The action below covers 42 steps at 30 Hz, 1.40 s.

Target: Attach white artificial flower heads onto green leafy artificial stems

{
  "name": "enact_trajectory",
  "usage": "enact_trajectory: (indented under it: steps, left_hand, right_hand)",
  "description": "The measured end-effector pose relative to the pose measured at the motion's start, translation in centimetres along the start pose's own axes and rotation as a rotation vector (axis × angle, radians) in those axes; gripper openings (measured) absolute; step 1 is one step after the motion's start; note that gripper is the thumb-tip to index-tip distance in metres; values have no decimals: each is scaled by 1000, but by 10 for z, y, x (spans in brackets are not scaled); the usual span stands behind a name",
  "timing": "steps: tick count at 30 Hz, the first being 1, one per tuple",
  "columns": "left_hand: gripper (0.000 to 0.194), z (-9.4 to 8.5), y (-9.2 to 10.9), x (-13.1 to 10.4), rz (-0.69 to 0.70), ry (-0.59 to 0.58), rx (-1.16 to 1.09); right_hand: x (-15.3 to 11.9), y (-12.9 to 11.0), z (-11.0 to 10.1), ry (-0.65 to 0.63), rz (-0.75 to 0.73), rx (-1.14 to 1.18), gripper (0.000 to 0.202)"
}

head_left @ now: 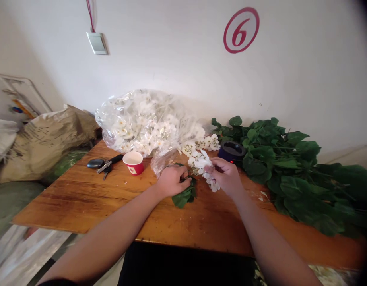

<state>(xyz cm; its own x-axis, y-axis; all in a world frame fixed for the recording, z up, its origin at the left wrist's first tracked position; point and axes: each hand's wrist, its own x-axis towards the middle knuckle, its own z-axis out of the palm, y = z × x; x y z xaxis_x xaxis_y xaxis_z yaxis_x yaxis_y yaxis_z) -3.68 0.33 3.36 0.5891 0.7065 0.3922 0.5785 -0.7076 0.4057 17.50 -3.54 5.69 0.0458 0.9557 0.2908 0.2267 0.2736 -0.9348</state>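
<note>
Facing a "6" (pixel 241 31), hands (pixel 228 176) hold flowers (pixel 200 161) and leaves (pixel 182 198).

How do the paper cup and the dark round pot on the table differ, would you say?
The paper cup is red with a white rim, while the pot is dark blue. The cup stands near the keys; the pot sits against the green leaves. Both are round and open-topped.

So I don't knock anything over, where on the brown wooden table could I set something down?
At the left front of the table, between the red paper cup, left forearm and front edge; also between the left and right forearms. It's crowded at the back, with a clear plastic bag of white flowers, and right, with heaped green leaves.
</note>
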Motion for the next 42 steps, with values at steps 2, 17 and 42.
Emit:
enact_trajectory:
  steps: [2,17,42]
  left_hand:
    - [19,0,0,0,3,2,1]
    - [20,0,0,1,58,2,-21]
    - [20,0,-2,2,49,6,-39]
  right_hand:
    - [1,0,-3,-6,5,-8,27]
    - [4,1,-4,27,21,-66,33]
    - [2,1,-5,39,39,-57,30]
